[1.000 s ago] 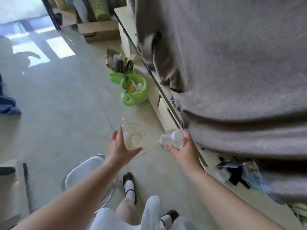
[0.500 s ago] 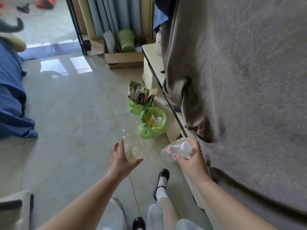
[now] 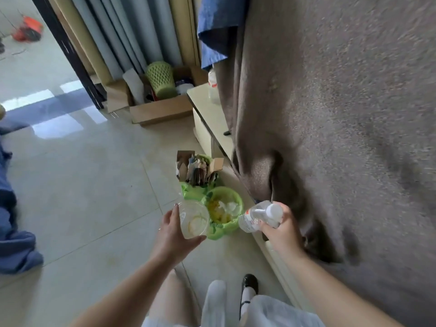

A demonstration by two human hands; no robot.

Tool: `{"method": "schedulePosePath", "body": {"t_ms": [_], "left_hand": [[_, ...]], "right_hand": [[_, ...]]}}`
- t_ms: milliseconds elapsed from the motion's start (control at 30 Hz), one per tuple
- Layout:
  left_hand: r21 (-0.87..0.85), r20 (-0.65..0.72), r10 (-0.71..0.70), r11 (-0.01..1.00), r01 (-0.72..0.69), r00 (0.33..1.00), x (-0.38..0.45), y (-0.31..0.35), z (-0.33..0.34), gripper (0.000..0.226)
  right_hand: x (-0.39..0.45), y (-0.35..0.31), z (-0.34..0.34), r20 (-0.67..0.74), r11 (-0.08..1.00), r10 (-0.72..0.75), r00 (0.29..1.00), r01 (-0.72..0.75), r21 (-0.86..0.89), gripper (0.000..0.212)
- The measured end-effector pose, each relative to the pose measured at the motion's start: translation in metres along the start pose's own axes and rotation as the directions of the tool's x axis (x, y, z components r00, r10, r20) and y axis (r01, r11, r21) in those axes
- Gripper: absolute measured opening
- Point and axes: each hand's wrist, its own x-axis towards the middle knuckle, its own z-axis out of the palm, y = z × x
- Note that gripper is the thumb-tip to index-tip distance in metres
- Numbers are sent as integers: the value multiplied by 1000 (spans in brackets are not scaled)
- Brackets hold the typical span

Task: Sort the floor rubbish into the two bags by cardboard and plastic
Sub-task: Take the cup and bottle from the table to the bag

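No legible text, brand, number or sign in the head view. The clear plastic bottle [image 3: 257,217] in the right hand [image 3: 282,232] carries a label w/ red and white marks, too blurred to read. A second bottle [image 3: 213,87] on the cabinet top [image 3: 207,109] shows a red-marked label, also unreadable.
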Motion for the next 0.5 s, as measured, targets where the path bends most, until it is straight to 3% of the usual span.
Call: {"method": "schedulePosePath", "body": {"t_ms": [167, 300, 500], "left_hand": [[43, 159, 148, 987, -156, 976, 94, -6, -27, 114], [183, 351, 302, 906, -381, 886, 168, -13, -53, 115], [305, 524, 349, 775, -554, 777, 230, -13, -48, 117]], "right_hand": [[26, -16, 51, -187, 991, 135, 973, -132, 29, 59], [25, -21, 101, -335, 961, 275, 901, -258, 96, 58], [14, -5, 156, -445, 885, 466, 765, -387, 260, 56]]}}
